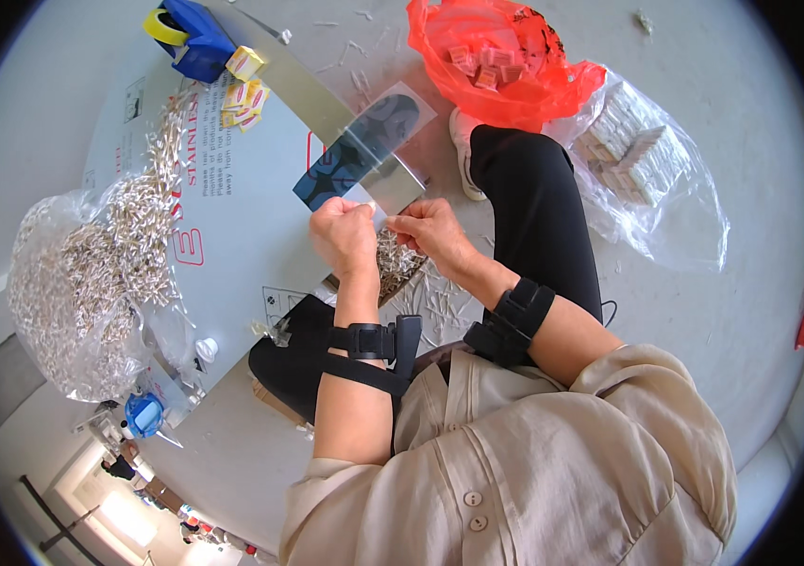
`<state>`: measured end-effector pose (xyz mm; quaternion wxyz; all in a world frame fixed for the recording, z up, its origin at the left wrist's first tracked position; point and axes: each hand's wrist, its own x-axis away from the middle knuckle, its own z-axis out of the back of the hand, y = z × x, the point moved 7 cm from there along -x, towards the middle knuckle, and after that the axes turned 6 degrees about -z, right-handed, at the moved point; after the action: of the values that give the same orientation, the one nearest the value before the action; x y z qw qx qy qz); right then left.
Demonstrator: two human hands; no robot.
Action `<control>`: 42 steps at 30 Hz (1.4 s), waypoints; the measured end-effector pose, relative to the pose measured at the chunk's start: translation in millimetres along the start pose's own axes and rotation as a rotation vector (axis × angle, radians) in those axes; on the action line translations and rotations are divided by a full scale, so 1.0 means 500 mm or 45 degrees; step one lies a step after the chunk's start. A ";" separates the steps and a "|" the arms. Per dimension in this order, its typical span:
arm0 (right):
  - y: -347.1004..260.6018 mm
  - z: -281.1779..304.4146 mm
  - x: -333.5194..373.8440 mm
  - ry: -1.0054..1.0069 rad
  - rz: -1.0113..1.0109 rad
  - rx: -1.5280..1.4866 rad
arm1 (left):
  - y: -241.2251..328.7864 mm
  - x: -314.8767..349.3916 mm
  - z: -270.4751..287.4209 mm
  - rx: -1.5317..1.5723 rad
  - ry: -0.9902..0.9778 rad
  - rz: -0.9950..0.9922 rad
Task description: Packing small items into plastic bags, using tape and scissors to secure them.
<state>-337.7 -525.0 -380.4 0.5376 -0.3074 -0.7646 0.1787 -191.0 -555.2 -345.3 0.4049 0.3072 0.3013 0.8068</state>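
My left hand (345,234) is closed in a pinch at the table's near edge, with my right hand (432,236) just to its right, its thumb and finger also pressed together. Between the fingertips of both is a small translucent plastic piece (380,219), perhaps a little bag; its full shape is hidden. Just beyond my hands lie dark teal patterned plastic film (357,151) with a clear end and a shiny metal strip (394,184). Under my right hand, several short white sticks (396,259), like cotton swabs, fill a box partly covered by my hands.
A big clear bag (67,292) spills white sticks over the table (242,217) at left. Beyond are yellow-and-white packets (246,102) and a blue tape dispenser (196,42). On the floor, a red bag (506,71) and a clear bag (633,156) hold small packs.
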 end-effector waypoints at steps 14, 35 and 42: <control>0.003 0.003 -0.003 0.038 -0.020 -0.001 | 0.023 -0.002 -0.004 0.214 -0.088 0.060; 0.005 0.006 -0.005 0.011 -0.006 0.034 | 0.131 0.054 -0.011 -0.541 -0.274 -1.216; 0.008 0.003 -0.006 0.018 -0.041 0.068 | 0.111 0.019 0.008 -0.443 -0.081 -0.981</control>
<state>-337.4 -523.8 -385.3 0.5537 -0.2817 -0.7606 0.1883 -218.6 -573.3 -299.6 0.7317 0.1241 0.2409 0.6254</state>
